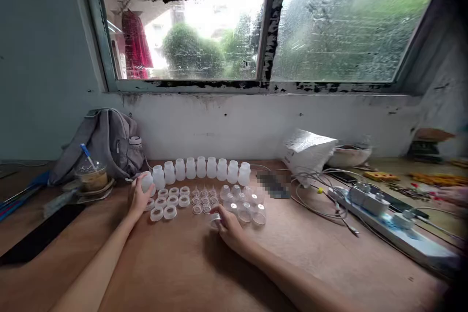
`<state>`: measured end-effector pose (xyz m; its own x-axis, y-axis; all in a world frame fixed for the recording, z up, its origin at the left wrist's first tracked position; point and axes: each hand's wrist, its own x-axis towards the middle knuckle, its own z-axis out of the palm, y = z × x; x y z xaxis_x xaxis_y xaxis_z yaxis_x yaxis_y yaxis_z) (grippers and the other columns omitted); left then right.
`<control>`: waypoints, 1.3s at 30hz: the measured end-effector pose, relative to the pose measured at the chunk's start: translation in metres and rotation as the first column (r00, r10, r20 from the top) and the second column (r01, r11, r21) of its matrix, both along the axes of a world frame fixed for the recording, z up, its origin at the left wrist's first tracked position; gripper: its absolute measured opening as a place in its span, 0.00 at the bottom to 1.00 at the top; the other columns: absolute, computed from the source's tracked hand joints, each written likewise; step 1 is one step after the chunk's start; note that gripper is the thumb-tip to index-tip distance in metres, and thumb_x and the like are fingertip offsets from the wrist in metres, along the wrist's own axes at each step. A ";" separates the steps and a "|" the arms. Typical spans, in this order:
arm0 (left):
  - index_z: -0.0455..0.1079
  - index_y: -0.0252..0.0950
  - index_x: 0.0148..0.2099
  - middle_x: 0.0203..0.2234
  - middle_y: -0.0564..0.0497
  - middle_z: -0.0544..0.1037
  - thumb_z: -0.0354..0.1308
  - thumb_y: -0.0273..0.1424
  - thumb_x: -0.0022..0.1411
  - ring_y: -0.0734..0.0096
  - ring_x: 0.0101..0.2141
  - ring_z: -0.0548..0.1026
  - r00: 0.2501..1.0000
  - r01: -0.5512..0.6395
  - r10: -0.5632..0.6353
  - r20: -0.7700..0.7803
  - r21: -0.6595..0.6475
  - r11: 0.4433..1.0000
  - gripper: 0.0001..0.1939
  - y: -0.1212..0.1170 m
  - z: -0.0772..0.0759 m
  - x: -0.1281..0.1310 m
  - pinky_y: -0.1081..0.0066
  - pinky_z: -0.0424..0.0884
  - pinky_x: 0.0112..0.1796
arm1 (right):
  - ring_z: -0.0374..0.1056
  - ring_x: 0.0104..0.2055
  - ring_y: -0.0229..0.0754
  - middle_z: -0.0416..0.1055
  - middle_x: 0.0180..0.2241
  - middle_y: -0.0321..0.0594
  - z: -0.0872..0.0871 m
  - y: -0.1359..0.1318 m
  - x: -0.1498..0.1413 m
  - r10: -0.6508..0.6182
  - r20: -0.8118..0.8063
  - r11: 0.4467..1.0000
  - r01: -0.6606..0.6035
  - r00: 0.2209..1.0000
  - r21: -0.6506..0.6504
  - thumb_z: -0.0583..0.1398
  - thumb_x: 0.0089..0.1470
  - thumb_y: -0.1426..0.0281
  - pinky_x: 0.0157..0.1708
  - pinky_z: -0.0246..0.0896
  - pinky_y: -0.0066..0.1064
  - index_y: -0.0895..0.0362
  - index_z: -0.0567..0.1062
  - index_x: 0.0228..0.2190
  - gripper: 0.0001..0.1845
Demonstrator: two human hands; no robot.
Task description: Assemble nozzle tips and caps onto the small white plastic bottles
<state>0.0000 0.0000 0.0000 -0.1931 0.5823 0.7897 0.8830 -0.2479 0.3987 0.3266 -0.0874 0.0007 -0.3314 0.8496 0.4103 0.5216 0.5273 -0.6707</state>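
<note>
My left hand (138,197) is closed around a frosted white bottle (147,183) at the left end of a curved row of upright bottles (201,167). My right hand (230,226) grips a small clear round piece (215,220) just above the table; its exact kind is hard to make out. Between the hands lie several translucent white collar rings (170,212) in rows. Beside them sit clear bottle nipples (204,193), pointing up. Several clear dome-shaped caps (259,216) stand to the right, partly behind my right hand.
A grey backpack (109,141) and a drink cup (91,175) are at the left. A black mat (42,234) lies nearer. At the right are a white bag (310,151), looping cables (310,214) and a power strip (405,234). A window wall bounds the table.
</note>
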 end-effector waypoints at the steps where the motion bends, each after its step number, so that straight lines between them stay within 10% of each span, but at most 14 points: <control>1: 0.59 0.35 0.46 0.41 0.42 0.69 0.51 0.36 0.53 0.57 0.41 0.68 1.000 0.003 -0.003 0.004 0.012 1.000 0.19 0.000 0.001 0.001 0.61 0.65 0.40 | 0.61 0.30 0.37 0.66 0.29 0.38 0.002 -0.001 -0.001 -0.012 -0.005 1.000 0.013 1.000 0.011 0.50 0.45 0.79 0.32 0.55 0.28 0.58 0.66 0.36 0.15; 10: 0.53 0.32 0.53 0.44 0.41 0.65 0.55 0.35 0.51 0.57 0.45 0.65 0.993 0.091 -0.070 -0.092 0.241 0.966 0.28 -0.029 0.027 0.036 0.60 0.63 0.45 | 0.64 0.27 0.34 0.67 0.30 0.36 0.021 -0.012 0.001 0.207 -0.254 0.930 -0.270 0.945 -0.248 0.50 0.48 0.76 0.25 0.61 0.25 0.51 0.51 0.53 0.30; 16: 0.53 0.38 0.54 0.43 0.44 0.67 0.53 0.32 0.53 0.63 0.42 0.68 0.767 0.450 -0.406 -0.496 -0.034 0.892 0.26 -0.063 0.029 0.089 0.65 0.66 0.42 | 0.66 0.25 0.35 0.67 0.33 0.41 0.010 -0.001 -0.001 0.055 -0.317 0.987 -0.100 0.947 -0.127 0.47 0.55 0.63 0.18 0.62 0.25 0.54 0.58 0.49 0.20; 21: 0.53 0.36 0.53 0.44 0.44 0.68 0.52 0.30 0.52 0.63 0.43 0.68 0.639 0.598 -0.575 -0.512 -0.140 0.789 0.25 -0.075 0.025 0.117 0.65 0.66 0.42 | 0.64 0.21 0.34 0.69 0.32 0.42 0.014 0.001 0.002 -0.002 -0.253 1.000 -0.006 0.967 -0.031 0.50 0.53 0.64 0.18 0.61 0.26 0.55 0.63 0.44 0.17; 39: 0.56 0.36 0.52 0.46 0.45 0.68 0.51 0.30 0.52 0.65 0.42 0.69 0.580 0.643 -0.641 -0.503 -0.201 0.739 0.23 -0.082 0.030 0.113 0.65 0.67 0.42 | 0.64 0.19 0.32 0.66 0.25 0.35 0.025 0.000 0.011 0.087 -0.261 0.995 -0.097 0.962 -0.025 0.52 0.53 0.63 0.18 0.57 0.23 0.56 0.63 0.29 0.08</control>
<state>0.1132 -0.0819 0.0301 0.6575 0.3908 0.6442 0.5519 -0.8319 -0.0587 0.3380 -0.0874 0.0261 -0.2957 0.8367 0.4610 0.2780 0.5370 -0.7965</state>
